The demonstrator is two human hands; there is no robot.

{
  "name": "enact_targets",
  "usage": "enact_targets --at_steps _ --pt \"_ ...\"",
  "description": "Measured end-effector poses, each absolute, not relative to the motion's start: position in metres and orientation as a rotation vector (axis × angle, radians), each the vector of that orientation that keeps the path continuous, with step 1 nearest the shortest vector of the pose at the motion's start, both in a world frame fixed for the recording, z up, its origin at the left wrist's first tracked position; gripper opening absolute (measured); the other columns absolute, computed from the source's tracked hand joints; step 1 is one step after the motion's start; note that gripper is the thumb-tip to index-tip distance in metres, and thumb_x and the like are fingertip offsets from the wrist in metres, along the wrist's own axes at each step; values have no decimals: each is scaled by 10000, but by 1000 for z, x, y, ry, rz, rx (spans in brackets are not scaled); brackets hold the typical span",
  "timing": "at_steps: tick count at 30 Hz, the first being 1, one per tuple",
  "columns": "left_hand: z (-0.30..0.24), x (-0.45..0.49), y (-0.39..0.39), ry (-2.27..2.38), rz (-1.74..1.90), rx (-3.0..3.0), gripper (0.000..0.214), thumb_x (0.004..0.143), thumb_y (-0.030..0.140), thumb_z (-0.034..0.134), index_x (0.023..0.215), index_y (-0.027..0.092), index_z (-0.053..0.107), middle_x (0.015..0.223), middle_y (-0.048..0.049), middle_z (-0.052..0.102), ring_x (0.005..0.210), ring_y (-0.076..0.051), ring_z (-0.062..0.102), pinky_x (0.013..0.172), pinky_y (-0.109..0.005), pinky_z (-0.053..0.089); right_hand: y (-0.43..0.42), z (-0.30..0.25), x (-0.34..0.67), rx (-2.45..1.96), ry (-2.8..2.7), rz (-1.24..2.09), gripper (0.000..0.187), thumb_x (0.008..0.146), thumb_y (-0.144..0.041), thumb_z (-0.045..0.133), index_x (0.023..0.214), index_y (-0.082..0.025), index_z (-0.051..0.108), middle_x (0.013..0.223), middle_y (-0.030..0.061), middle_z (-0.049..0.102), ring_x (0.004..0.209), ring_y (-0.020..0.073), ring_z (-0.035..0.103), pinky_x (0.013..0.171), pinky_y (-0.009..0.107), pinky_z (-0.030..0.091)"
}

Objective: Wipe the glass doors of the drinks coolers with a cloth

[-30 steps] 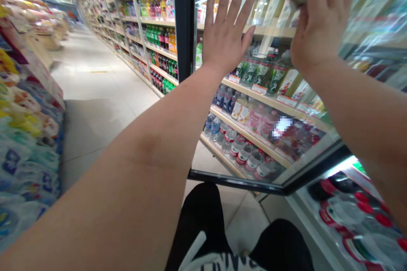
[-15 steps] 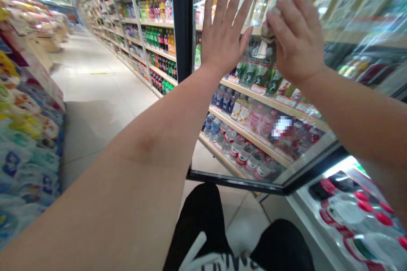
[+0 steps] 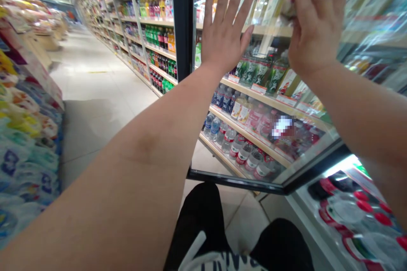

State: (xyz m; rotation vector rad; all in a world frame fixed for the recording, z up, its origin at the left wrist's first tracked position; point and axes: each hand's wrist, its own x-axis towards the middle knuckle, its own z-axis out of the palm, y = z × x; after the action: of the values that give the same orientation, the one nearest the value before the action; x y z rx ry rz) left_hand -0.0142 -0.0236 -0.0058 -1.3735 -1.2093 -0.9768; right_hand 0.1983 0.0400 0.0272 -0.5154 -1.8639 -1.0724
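Note:
A glass door point(image 3: 241, 165) with a black frame point(image 3: 185, 21) stands swung open in front of me. Flat against its pane, fingers spread, rests my left hand point(image 3: 224, 36), holding nothing. To the right of it, my right hand point(image 3: 318, 25) is closed around a crumpled, greyish-white cloth point(image 3: 289, 6) and presses it to the glass. Most of the cloth is hidden behind my fingers. Rows of drink bottles point(image 3: 244, 152) on shelves show in the pane below both hands.
Large bottles with red caps point(image 3: 365, 207) stand at the lower right. Drink shelves point(image 3: 159, 38) line the aisle beyond the door's left edge. Stacked packaged goods point(image 3: 28, 152) are on the left, beside the tiled floor point(image 3: 95, 114).
My right hand has moved right and slightly up across the glass with the cloth. My left hand stays in the same place on the pane.

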Motion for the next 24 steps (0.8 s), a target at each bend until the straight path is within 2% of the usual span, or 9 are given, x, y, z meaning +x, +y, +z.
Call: enact_targets --at_steps 3,6,9,12,14,20,22,24 --pt "-5 -14 -24 -1226 -970 -1393 711 922 153 514 1610 129 340 1649 -116 304 1528 -404 248 1258 -620 182 43 23 199 -502 -1801 -1076 536 1100 -365 241 1539 -140 452 1604 112 401 1544 285 285 1286 486 254" --pt "-6 -13 -26 -1208 -987 -1402 691 929 149 503 1603 120 355 1645 -121 312 1528 -405 250 1260 -615 179 49 16 200 -309 -1942 -1161 492 1079 -317 311 1541 -207 437 1602 60 414 1555 237 263 1274 492 311" --pt "-7 -13 -29 -1180 -1037 -1400 666 939 166 505 1593 144 385 1638 -107 335 1528 -385 262 1272 -584 175 58 20 205 -229 -1906 -1199 480 1072 -302 357 1532 -206 452 1585 78 440 1529 262 317 1249 523 348" --pt "-8 -13 -31 -1165 -1063 -1410 653 942 185 506 1586 154 401 1632 -100 348 1525 -380 272 1273 -577 180 64 29 209 -352 -1750 -1148 503 1093 -323 289 1542 -154 441 1580 144 427 1514 318 331 1246 570 309" --pt "-8 -13 -31 -1166 -1068 -1430 656 938 180 501 1585 152 402 1633 -101 343 1528 -382 265 1275 -585 174 61 29 207 -409 -1735 -1111 530 1097 -341 234 1537 -134 443 1582 156 415 1519 327 315 1245 592 294" --pt "-8 -15 -27 -1141 -1199 -1510 671 925 197 512 1585 254 411 1644 -30 328 1557 -337 201 1308 -536 65 37 21 194 -535 -1868 -1026 522 1082 -418 215 1507 -262 476 1591 36 428 1529 213 290 1285 471 265" --pt "-8 -15 -27 -1148 -1195 -1510 675 923 199 514 1588 247 406 1647 -31 322 1559 -334 198 1309 -533 65 37 20 194 -542 -1822 -1008 537 1082 -415 199 1511 -247 475 1587 54 431 1515 232 307 1277 480 262" --pt "-8 -15 -28 -1161 -1154 -1482 672 928 198 512 1589 251 402 1646 -30 325 1555 -333 213 1304 -535 94 40 18 193 -523 -1782 -1024 556 1080 -395 197 1500 -185 495 1572 91 444 1492 279 324 1262 519 267"
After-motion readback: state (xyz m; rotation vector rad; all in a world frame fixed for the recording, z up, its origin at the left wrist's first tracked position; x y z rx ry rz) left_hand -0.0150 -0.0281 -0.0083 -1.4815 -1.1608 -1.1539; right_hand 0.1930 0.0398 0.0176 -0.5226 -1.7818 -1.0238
